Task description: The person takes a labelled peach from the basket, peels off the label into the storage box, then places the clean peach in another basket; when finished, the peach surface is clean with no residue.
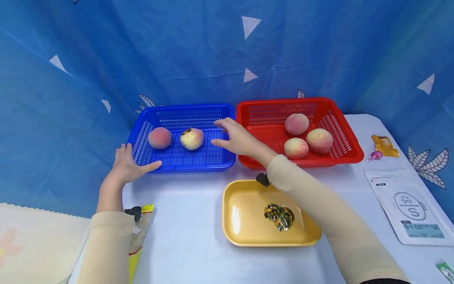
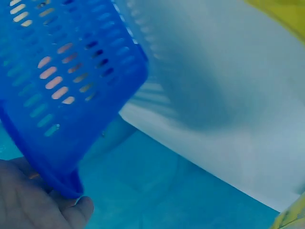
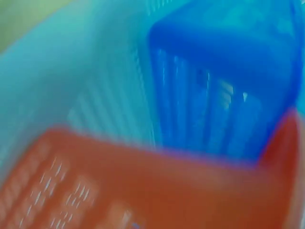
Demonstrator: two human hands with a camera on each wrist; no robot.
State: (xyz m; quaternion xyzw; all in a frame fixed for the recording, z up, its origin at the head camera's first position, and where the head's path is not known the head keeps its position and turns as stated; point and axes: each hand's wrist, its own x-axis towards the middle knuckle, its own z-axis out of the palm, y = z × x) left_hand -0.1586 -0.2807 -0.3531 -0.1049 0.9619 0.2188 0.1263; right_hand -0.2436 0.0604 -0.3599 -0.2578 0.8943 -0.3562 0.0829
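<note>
My left hand (image 1: 127, 167) is at the near left corner of the blue basket (image 1: 191, 168), fingers by its left rim and thumb stretched along the front rim. In the left wrist view, fingertips (image 2: 85, 206) show beside the basket's rim. Inside the basket lie a pink peach (image 1: 159, 138) and a pale yellow peach (image 1: 192, 139) with dark marks on top. Over the basket's right end reaches my right hand (image 1: 237, 137), fingers and thumb spread apart with nothing between them. The right wrist view is blurred and shows no hand.
A red basket (image 1: 345, 136) with three peaches (image 1: 297, 124) adjoins the blue one. In front stands a gold tray (image 1: 244, 236) with shiny wrapped packets (image 1: 280, 216). A white pouch (image 1: 408, 209), lollipop (image 1: 376, 155) and orange packet (image 1: 385, 146) lie right; a yellow bag (image 1: 142, 232) lies left.
</note>
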